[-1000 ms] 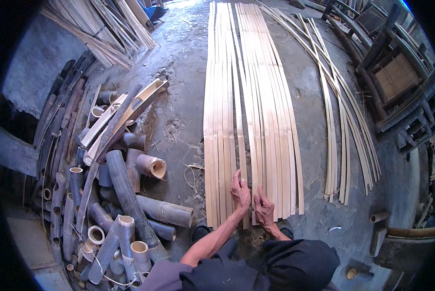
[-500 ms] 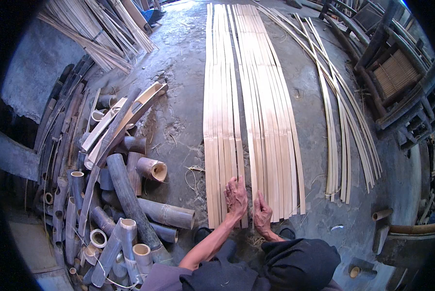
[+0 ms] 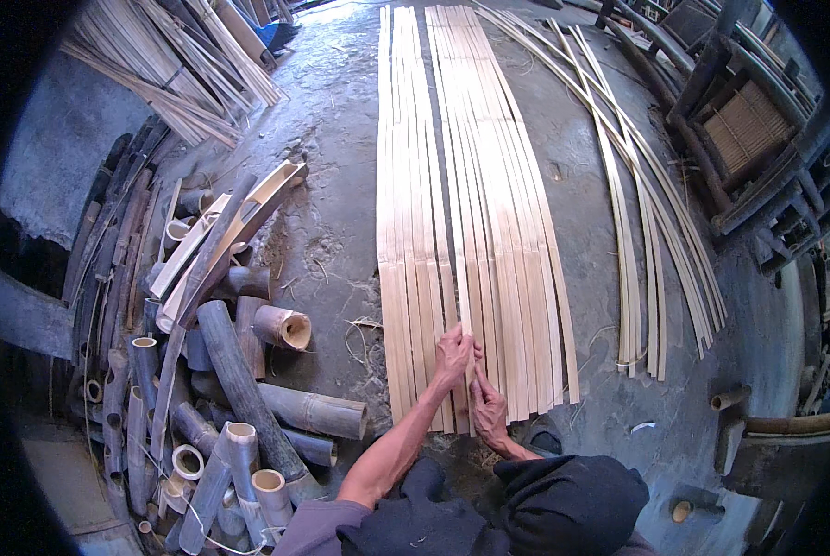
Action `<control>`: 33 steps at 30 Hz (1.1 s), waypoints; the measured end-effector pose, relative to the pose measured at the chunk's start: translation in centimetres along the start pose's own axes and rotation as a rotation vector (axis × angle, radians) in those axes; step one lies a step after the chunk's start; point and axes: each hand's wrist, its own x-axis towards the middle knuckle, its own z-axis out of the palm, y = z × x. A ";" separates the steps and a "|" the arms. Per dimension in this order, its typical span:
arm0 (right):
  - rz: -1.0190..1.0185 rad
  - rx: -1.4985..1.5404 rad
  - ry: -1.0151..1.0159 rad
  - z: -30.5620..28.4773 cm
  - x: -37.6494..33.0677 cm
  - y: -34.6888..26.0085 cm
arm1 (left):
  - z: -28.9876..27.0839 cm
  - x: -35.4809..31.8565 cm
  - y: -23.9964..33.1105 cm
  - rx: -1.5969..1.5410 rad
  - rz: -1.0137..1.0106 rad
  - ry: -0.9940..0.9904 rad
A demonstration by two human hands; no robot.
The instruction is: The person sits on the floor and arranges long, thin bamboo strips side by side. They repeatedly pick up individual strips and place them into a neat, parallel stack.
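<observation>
Long flat bamboo strips (image 3: 517,315) lie side by side on the floor, running away from me in two groups with a dark gap between them that narrows toward me. At the near end, my left hand (image 3: 454,358) is closed on one bamboo strip (image 3: 463,301) along the inner edge of the right group. Just below and to the right, my right hand (image 3: 488,404) is closed too, its thumb and fingers pinching the same strip near its end. The fingertips of both hands are partly hidden.
Cut bamboo tubes (image 3: 313,410) and split pieces (image 3: 267,199) are heaped at the left. Crossing loose strips (image 3: 628,185) lie to the right. A bundle of slats (image 3: 169,69) leans at the far left, and a dark wooden frame (image 3: 744,134) stands at the far right.
My left hand has gone from the left group to the strip by the gap and closed on it. The right hand has shifted left and nearer. The gap's near end is narrower.
</observation>
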 end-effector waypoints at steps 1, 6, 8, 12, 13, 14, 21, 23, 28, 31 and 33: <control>0.034 -0.013 -0.016 -0.1 0.0 0.2 | 0.0 -0.1 -0.1 0.002 -0.028 -0.001; 0.014 -0.122 -0.024 -0.7 -0.3 0.3 | 0.8 -0.2 -0.5 0.213 0.182 0.037; 0.061 -0.160 -0.041 -0.9 -0.3 0.3 | 0.7 0.4 -1.3 0.166 0.204 0.013; 0.052 -0.209 -0.077 -1.2 0.1 -0.3 | 0.1 0.9 -1.9 0.174 0.201 -0.026; 0.040 -0.221 -0.086 -1.1 0.1 -0.3 | 0.0 1.1 -2.4 0.158 0.198 -0.030; 0.026 -0.233 -0.097 -1.0 0.1 -0.4 | 0.0 1.4 -2.9 0.141 0.195 -0.033; 0.042 -0.237 -0.160 -1.2 0.4 -0.6 | 0.1 1.7 -4.9 0.448 0.377 0.118; 0.038 -0.290 -0.154 -1.7 0.6 1.0 | 1.0 1.6 -3.9 0.419 0.391 0.068; -0.208 -0.340 -0.180 -2.0 1.9 2.7 | -0.5 3.0 -4.7 0.887 0.151 -0.098; -0.132 -0.457 -0.249 -2.5 2.0 1.1 | -0.6 3.3 -4.4 1.035 0.108 -0.133; -0.082 -0.533 -0.271 -3.1 2.0 1.4 | 0.5 2.5 -2.4 0.962 0.074 -0.105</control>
